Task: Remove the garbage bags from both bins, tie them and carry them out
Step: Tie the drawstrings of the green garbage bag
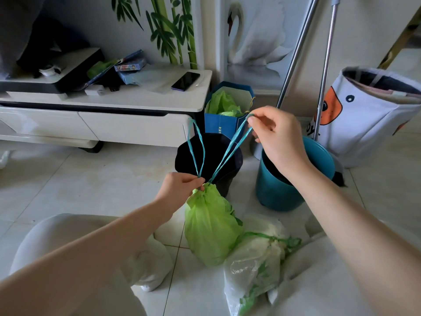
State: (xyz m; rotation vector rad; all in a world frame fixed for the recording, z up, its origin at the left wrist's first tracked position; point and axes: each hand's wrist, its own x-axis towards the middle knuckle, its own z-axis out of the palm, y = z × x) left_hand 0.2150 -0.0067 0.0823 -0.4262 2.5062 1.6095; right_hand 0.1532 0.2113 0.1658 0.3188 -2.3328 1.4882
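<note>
black bin [218, 153] base hidden behind green bag [210, 226], teal bin [284, 192] interior blocked by right forearm, duck-print bag [369, 124] cut off at right edge

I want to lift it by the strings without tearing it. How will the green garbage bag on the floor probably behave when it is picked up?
The green garbage bag looks thin and wrinkled, so it will probably sag and swing. It bulges only partly, so it seems fairly light. The left hand pinches its gathered neck while the right hand pulls the drawstring; that thin string may stretch.
</note>
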